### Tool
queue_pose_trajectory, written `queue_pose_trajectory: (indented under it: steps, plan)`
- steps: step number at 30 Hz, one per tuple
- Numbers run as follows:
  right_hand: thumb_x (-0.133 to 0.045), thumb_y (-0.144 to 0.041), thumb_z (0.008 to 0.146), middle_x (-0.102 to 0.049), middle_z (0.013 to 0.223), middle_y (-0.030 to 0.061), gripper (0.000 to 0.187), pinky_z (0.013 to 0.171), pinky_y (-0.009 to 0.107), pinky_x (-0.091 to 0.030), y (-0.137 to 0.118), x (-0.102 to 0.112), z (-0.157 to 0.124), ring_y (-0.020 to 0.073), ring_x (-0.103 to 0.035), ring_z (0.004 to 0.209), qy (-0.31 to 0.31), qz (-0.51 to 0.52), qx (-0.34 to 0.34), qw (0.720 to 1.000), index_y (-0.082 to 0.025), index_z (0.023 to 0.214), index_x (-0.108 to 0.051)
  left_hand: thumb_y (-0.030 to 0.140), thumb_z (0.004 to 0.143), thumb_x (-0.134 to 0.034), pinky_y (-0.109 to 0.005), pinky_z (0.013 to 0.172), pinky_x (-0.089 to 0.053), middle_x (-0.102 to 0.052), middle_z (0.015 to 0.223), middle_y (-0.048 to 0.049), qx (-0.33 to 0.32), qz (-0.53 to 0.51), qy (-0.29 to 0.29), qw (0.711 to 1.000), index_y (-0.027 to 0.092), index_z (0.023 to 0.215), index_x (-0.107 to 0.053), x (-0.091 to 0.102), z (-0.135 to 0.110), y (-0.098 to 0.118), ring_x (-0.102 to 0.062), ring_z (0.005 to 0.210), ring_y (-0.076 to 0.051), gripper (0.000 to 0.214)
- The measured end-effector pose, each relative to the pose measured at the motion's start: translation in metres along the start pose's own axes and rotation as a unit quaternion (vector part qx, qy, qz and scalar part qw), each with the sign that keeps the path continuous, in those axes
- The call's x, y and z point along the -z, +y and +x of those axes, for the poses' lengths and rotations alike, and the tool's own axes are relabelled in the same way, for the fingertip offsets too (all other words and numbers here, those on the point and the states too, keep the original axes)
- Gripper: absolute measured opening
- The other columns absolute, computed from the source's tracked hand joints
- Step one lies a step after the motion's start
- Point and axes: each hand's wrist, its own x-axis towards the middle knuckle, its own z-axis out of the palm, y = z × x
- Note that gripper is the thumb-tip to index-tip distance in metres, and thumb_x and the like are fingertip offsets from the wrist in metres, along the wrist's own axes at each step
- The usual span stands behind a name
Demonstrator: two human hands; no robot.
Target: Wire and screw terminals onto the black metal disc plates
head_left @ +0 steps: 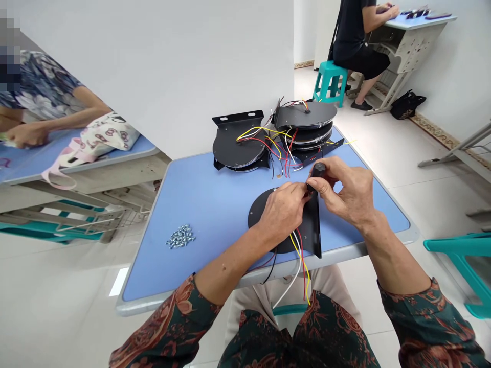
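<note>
A black round metal plate (pixel 260 207) with an upright bracket (pixel 314 225) lies near the front edge of the blue table (pixel 199 204). Red, yellow, white and black wires (pixel 301 271) hang from it over the edge. My left hand (pixel 283 212) rests on the plate, fingers pinched at the bracket's top on something too small to make out. My right hand (pixel 347 191) is closed round a black-handled tool (pixel 317 171), its tip meeting the left fingers.
Stacks of similar black plates with wires (pixel 240 145) (pixel 305 125) stand at the table's back. A pile of small silver screws (pixel 180 237) lies front left. One person sits at a desk on the left (pixel 57 153), another on a teal stool (pixel 330 82) far right.
</note>
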Motion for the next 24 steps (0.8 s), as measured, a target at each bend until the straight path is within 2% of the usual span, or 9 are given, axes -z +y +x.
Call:
queue_pose_trajectory:
  steps: [7, 13, 19, 24]
  plan:
    - [-0.064, -0.037, 0.097, -0.066, 0.073, 0.0012, 0.019, 0.052, 0.026, -0.046, -0.0013, 0.002, -0.0008, 0.0107, -0.055, 0.052, -0.029, 0.074, -0.049, 0.996, -0.019, 0.096, -0.066, 0.011, 0.098, -0.051, -0.036, 0.086, -0.054, -0.073, 0.099, -0.0087, 0.003, -0.026, -0.007, 1.0, 0.017, 0.096, -0.062, 0.0014, 0.0016, -0.0018, -0.068, 0.095, -0.023, 0.013]
    - [-0.059, -0.035, 0.101, -0.072, 0.096, 0.0036, 0.023, 0.053, 0.024, -0.052, -0.0036, 0.0043, 0.0001, 0.008, -0.059, 0.054, -0.027, 0.168, -0.055, 0.984, -0.021, 0.118, -0.066, 0.011, 0.098, -0.053, -0.035, 0.086, -0.053, -0.073, 0.096, -0.0089, 0.013, -0.033, -0.022, 0.999, 0.017, 0.091, -0.062, 0.0042, 0.0039, 0.0, -0.068, 0.093, -0.024, 0.012]
    - [-0.061, -0.034, 0.1, -0.068, 0.09, 0.0016, 0.013, 0.048, 0.023, -0.049, -0.0042, 0.0029, 0.001, 0.0064, -0.056, 0.05, -0.004, 0.157, -0.064, 0.986, -0.022, 0.103, -0.063, 0.016, 0.097, -0.059, -0.034, 0.083, -0.052, -0.073, 0.093, -0.0064, 0.021, -0.057, -0.018, 0.998, 0.019, 0.088, -0.062, 0.0058, 0.0055, 0.0013, -0.068, 0.091, -0.023, 0.01]
    - [-0.064, -0.037, 0.096, -0.064, 0.085, 0.0007, 0.017, 0.047, 0.024, -0.047, -0.0022, -0.0022, -0.0008, 0.0075, -0.055, 0.051, 0.015, 0.151, -0.071, 0.986, -0.021, 0.098, -0.058, 0.015, 0.097, -0.059, -0.032, 0.085, -0.052, -0.074, 0.092, -0.0053, 0.009, -0.096, -0.007, 0.995, 0.018, 0.087, -0.065, 0.0036, 0.0063, -0.0027, -0.069, 0.091, -0.021, 0.012]
